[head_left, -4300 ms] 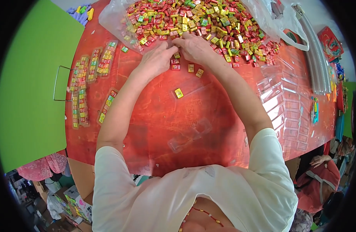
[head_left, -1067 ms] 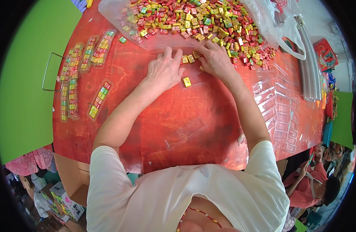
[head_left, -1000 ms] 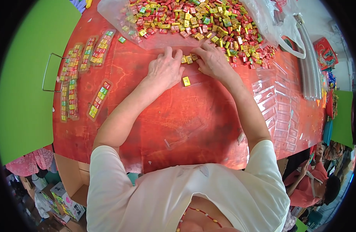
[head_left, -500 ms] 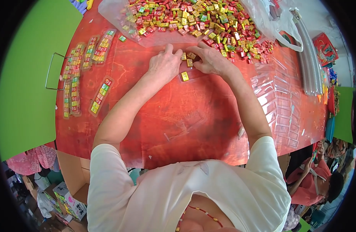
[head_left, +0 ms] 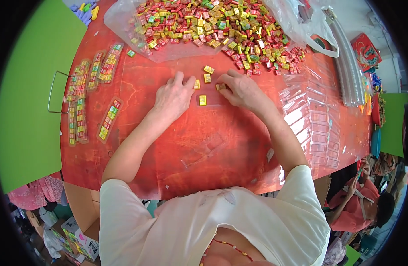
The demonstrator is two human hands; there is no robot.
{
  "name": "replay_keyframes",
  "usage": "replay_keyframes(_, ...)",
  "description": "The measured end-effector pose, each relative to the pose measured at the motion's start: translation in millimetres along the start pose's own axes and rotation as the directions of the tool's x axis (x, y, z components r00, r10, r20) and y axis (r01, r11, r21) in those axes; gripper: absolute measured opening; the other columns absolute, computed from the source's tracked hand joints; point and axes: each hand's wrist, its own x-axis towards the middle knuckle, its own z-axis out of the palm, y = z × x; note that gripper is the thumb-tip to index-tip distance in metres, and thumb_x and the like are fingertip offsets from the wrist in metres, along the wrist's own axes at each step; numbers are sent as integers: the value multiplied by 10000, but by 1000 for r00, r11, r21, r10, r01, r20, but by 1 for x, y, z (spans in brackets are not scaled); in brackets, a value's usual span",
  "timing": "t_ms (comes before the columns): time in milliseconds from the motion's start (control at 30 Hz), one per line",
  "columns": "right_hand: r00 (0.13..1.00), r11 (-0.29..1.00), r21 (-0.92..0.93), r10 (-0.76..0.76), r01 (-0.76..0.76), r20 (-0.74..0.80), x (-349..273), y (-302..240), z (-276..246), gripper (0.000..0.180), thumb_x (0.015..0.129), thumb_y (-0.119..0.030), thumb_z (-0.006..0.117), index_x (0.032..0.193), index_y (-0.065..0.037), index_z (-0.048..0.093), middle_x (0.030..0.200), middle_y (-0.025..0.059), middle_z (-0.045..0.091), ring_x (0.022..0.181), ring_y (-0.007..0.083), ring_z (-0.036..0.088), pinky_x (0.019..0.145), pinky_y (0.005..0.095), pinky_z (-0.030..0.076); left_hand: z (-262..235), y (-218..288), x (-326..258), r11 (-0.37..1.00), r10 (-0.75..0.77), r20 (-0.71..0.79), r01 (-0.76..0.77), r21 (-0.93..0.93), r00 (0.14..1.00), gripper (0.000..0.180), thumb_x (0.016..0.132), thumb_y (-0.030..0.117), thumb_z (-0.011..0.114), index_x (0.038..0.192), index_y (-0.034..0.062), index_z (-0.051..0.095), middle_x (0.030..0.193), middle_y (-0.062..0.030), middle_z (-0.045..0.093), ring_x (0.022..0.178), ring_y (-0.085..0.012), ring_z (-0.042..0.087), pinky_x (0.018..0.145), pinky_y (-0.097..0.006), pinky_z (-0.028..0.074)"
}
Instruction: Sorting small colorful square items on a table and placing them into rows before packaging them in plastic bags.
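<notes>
- The two hands stand wider apart than half a second ago, and the small yellow blocks between them are spread out more.
- One red table carries everything here (its edges curve with the lens).
- One heap of small blocks, red, yellow and green, lies along the far side, too many to count.
- One spread of clear empty trays overlaps at the right; their number is unclear.
- Filled strips: one lone strip lies nearer the left forearm, and at least five grouped strips lie beyond it (overlap hides the exact count).
- Two hands: the right hand has thumb and forefinger closed on one pinched block; the left hand has bent fingers beside one yellow block, and I cannot tell whether they grip it.
- One clear tray lies alone, nearer the body.
- Three more yellow blocks: two loose blocks between the hands, and one nearer block just below them.
- One green block sits apart, left of the heap.
</notes>
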Motion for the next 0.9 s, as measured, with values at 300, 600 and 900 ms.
replay_keyframes(300,900,870,-432,32,-239,-435,55,50,-4,232,871,-226,655,1006,-38,651,949,145,613,904,329,652,785,463,520,-8,4,-24,1000,2,52,-2,-6,999,333,934,207,658,1248,107,615,1006,-140,510,839,-326,658,673,-448,584)
replay_keyframes(600,916,907,-332,120,-258,-383,66,50,-6,256,844,-307,656,948,-75,687,946,118,641,940,331,652,831,499,474,-8,0,-25,1000,20,9,-20,13,1000,329,894,210,692,1187,72,634,995,-142,531,825,-299,657,637,-402,597)
replay_keyframes(900,893,890,-424,-42,-170,-448,105,54,22,186,818,-265,657,899,-105,706,985,110,631,944,296,631,816,464,445,-3,0,-22,999,33,-9,-33,4,999,335,891,209,693,1192,75,635,998,-143,532,819,-298,655,639,-407,598)
